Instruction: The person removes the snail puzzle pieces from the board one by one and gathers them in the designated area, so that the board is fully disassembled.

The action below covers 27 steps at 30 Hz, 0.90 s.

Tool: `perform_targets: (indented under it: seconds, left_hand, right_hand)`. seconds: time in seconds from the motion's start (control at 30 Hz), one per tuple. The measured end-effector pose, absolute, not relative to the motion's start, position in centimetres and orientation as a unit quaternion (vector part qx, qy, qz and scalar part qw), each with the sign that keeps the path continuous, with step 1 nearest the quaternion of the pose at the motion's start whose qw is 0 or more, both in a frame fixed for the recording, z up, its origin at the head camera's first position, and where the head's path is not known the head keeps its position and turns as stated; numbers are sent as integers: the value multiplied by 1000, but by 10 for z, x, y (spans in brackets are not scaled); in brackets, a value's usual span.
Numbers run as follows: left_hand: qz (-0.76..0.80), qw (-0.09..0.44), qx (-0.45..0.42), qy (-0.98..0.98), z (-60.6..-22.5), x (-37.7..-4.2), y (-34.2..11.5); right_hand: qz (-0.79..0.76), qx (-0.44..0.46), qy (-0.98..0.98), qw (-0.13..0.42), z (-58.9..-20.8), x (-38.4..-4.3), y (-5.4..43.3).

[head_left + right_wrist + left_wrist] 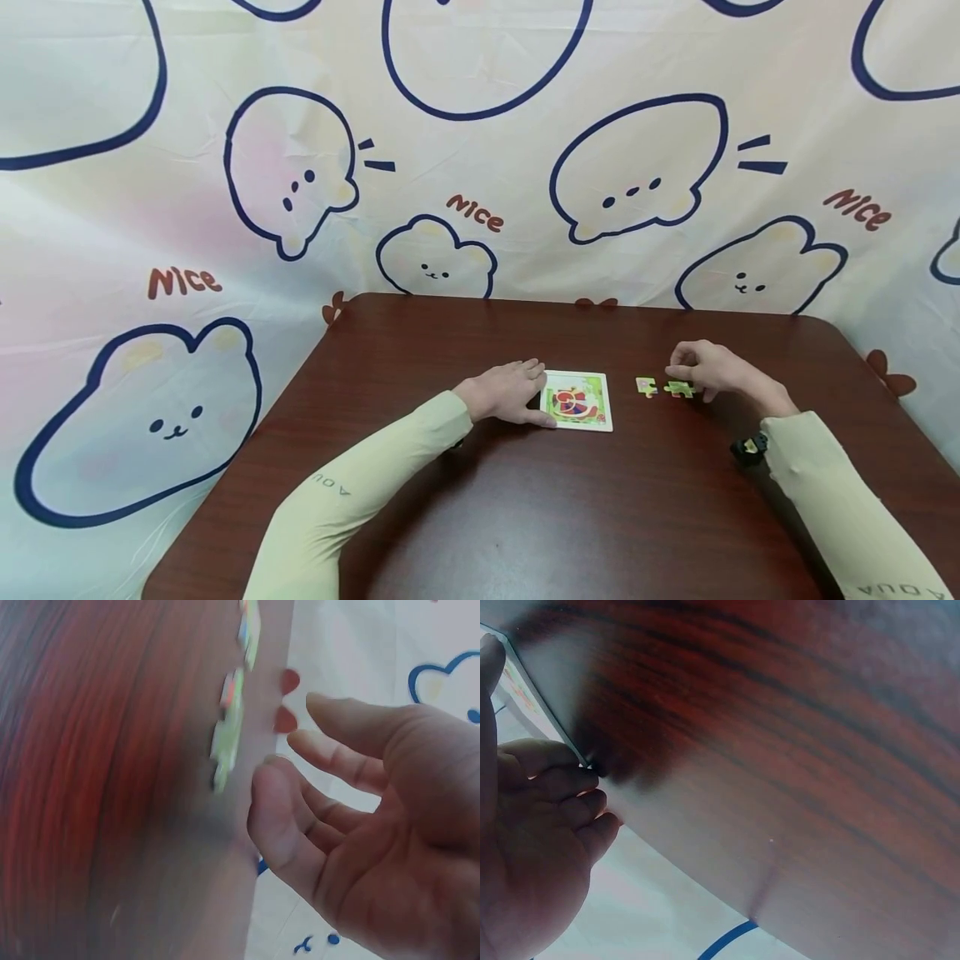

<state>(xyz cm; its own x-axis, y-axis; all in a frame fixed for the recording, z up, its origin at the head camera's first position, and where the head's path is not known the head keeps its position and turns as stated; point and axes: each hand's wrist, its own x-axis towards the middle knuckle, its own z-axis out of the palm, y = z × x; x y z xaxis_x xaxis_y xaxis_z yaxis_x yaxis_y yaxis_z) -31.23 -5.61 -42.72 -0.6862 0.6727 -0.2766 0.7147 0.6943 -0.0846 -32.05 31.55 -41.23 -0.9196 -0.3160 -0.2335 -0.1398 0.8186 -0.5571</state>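
A small white-framed puzzle board (603, 423) with a red and purple spiral picture lies on the table. My left hand (512, 393) rests against its left side, fingers extended and the thumb at the near corner; the left wrist view shows that hand (544, 832) beside the board's edge (544, 705). Right of the board lie a single puzzle piece (646, 386) and a wider green piece or joined pair (678, 388). Over the latter hovers my right hand (712, 368). In the right wrist view its fingers bend loosely, holding nothing, apart from the green pieces (229, 735).
The dark brown wooden table (525, 517) has rounded far corners. Behind it hangs a pale curtain (525, 183) printed with blue-outlined cartoon bears and the word "Nice". A black band (749, 450) with a device sits at the right wrist.
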Motion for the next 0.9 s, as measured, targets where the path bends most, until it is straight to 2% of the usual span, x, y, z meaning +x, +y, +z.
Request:
perform_targets:
  seconds: [0.43, 0.9]
  left_hand:
    - [-97, 113, 383, 912, -426, -313, -54]
    - [-93, 103, 378, 915, -426, -307, -54]
  right_hand:
    - [-306, -125, 933, 139, -420, -322, 273]
    - [-283, -163, 941, 88, -424, -316, 234]
